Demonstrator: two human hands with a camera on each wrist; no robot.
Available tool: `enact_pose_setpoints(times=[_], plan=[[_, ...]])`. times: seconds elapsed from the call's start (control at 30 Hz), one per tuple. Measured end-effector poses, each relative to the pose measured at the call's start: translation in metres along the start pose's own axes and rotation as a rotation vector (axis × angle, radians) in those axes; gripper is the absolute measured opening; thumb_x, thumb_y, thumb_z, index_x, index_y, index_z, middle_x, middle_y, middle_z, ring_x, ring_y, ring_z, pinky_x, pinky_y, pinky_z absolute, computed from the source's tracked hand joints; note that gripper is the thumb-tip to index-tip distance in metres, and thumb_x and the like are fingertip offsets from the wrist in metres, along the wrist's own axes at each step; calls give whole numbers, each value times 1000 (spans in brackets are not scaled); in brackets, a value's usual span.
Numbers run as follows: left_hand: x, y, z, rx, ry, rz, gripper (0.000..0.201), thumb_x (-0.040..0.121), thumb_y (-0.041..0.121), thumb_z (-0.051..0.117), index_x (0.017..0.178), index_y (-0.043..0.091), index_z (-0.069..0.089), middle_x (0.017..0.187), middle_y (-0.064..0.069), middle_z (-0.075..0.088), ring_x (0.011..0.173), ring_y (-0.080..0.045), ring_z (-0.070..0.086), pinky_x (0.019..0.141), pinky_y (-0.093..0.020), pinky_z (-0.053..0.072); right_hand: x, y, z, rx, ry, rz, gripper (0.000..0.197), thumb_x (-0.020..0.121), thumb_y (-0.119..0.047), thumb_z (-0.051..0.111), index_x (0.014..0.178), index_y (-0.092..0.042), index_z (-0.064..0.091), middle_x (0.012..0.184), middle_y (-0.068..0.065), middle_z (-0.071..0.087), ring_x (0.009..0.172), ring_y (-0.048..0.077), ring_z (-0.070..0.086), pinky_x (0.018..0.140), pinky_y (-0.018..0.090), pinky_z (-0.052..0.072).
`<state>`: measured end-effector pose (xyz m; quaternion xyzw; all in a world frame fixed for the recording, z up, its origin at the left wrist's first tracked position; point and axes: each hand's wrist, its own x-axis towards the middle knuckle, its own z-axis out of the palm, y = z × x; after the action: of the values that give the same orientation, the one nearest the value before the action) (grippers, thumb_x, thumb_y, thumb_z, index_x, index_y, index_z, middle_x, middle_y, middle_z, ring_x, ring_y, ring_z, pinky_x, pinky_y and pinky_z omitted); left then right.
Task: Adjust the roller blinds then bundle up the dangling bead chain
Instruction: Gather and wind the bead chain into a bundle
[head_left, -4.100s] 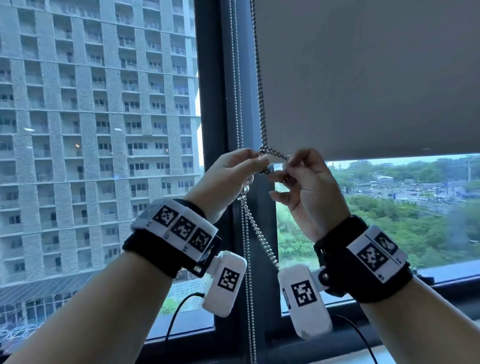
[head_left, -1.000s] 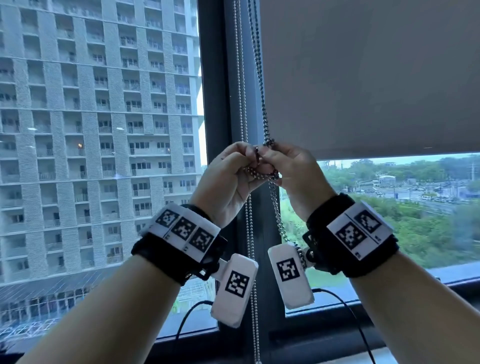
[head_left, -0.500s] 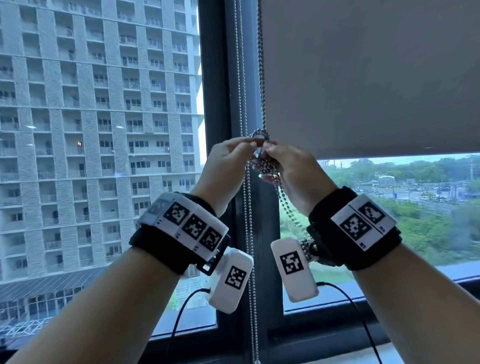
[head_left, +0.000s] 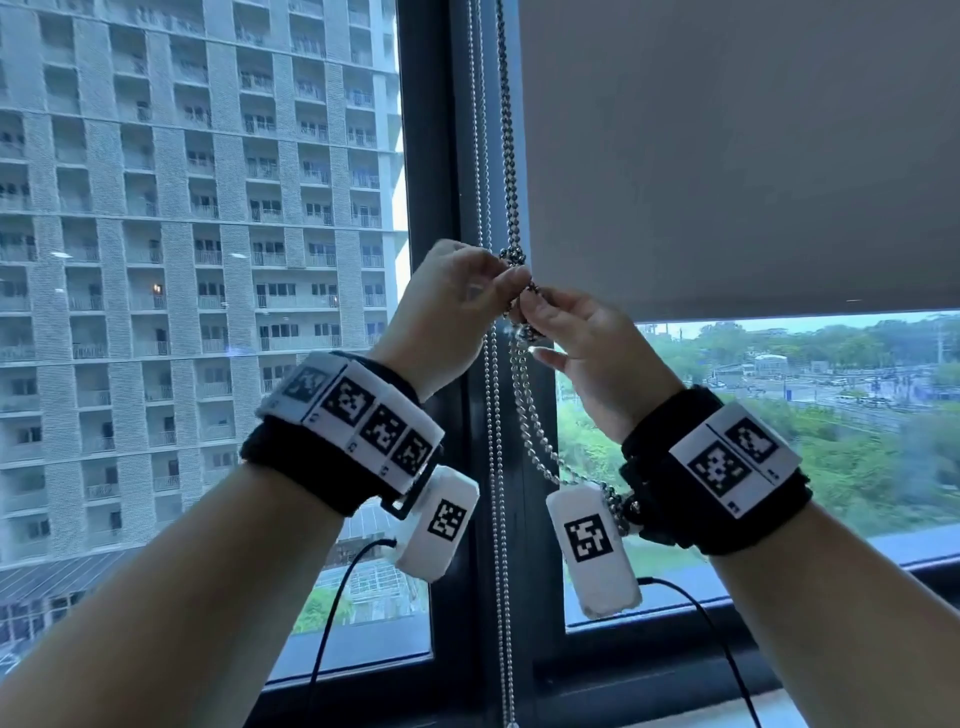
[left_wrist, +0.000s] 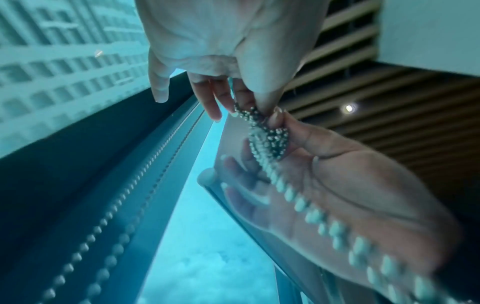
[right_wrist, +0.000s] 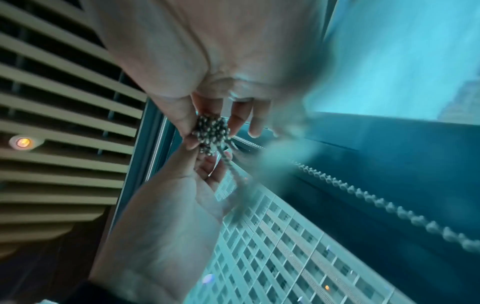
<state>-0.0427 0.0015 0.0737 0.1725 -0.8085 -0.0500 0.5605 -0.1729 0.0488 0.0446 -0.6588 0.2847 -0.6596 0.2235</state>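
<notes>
A grey roller blind (head_left: 727, 156) covers the upper part of the right window pane. Its metal bead chain (head_left: 506, 130) hangs along the dark window frame and ends in a small tangled bundle (head_left: 514, 257) at blind-edge height. My left hand (head_left: 514, 280) pinches the bundle from the left with thumb and fingers. From the right and just below, my right hand (head_left: 527, 314) pinches it. In the left wrist view both thumbs meet on the bundle (left_wrist: 267, 137). The right wrist view shows the bundle (right_wrist: 210, 144) in the right hand's fingertips. A slack loop (head_left: 540, 452) drops to my right wrist.
A second straight bead chain (head_left: 491, 441) hangs just left of the hands, down along the window frame (head_left: 441, 156). Glass panes lie on both sides, with a tall building outside on the left. The sill (head_left: 909, 566) runs below right. Cables dangle from both wrist cameras.
Over four seconds the hands have come together and a single open loop of chain has become a tight bundle. In the last half second the left wrist has risen a little.
</notes>
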Motion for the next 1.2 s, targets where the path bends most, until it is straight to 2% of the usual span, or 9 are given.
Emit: enact_pose_setpoints(times=[0.1, 0.27, 0.47, 0.53, 0.63, 0.73, 0.9, 1.1, 1.2], plan=[[-2, 0, -8, 79, -19, -15, 37, 96, 35, 43, 68, 14, 53, 73, 1, 42, 71, -13, 43, 65, -24, 37, 1, 0, -6, -113, 60, -105, 22, 94, -19, 49, 76, -20, 61, 75, -7, 61, 63, -9, 55, 63, 5, 41], [-6, 5, -22, -578, -103, -321, 40, 94, 38, 46, 59, 21, 42, 63, 4, 46, 61, -9, 48, 77, -32, 40, 6, -1, -14, -236, 100, -168, 24, 94, -15, 47, 73, -18, 58, 68, -4, 53, 51, -9, 47, 54, 2, 35], [-11, 1, -21, -989, -142, -339, 39, 94, 37, 44, 61, 18, 52, 57, 3, 47, 53, -9, 48, 84, -34, 43, 8, 8, -12, -207, 74, -179, 19, 93, -16, 49, 78, -21, 59, 74, -5, 58, 62, -9, 52, 67, 5, 41], [-17, -3, -21, -1007, -163, -329, 34, 94, 35, 45, 66, 17, 52, 50, 7, 40, 46, -6, 42, 81, -32, 43, 8, 8, -11, -213, 82, -187, 20, 93, -16, 49, 77, -21, 60, 75, -4, 59, 66, -5, 53, 69, 6, 43], [-28, -8, -25, -986, -297, -335, 27, 94, 33, 45, 73, 15, 47, 46, 12, 34, 36, -1, 31, 51, -19, 44, 10, 8, -11, -202, 103, -189, 18, 93, -15, 50, 79, -19, 59, 76, -3, 58, 72, 3, 53, 72, 8, 44], [-42, -12, -24, -873, -457, -416, 28, 92, 35, 45, 74, 14, 49, 48, 9, 32, 36, -3, 27, 38, -16, 33, 10, 8, -12, -199, 136, -183, 15, 93, -17, 50, 82, -14, 59, 74, -2, 56, 61, -4, 48, 61, 7, 39], [-62, -17, -13, -675, -538, -473, 34, 94, 38, 38, 68, 16, 44, 51, 6, 26, 41, -6, 21, 42, -26, 9, 12, 10, -6, -188, 137, -191, 16, 94, -12, 48, 79, -15, 53, 80, 7, 59, 69, 11, 59, 58, 5, 42], [-74, -21, -3, -520, -555, -461, 34, 99, 30, 34, 70, 13, 40, 55, 1, 25, 45, -10, 20, 44, -27, 11, 9, 13, 1, -135, 139, -209, 10, 92, -9, 52, 89, -17, 45, 87, 15, 58, 62, 11, 63, 59, 16, 51], [-90, -28, 14, -529, -578, -482, 35, 96, 40, 38, 70, 17, 41, 55, 2, 27, 48, -11, 19, 44, -24, 14, 0, 17, 4, -127, 100, -192, 28, 87, -10, 60, 107, -13, 41, 88, 9, 54, 68, 11, 62, 65, 21, 55]])
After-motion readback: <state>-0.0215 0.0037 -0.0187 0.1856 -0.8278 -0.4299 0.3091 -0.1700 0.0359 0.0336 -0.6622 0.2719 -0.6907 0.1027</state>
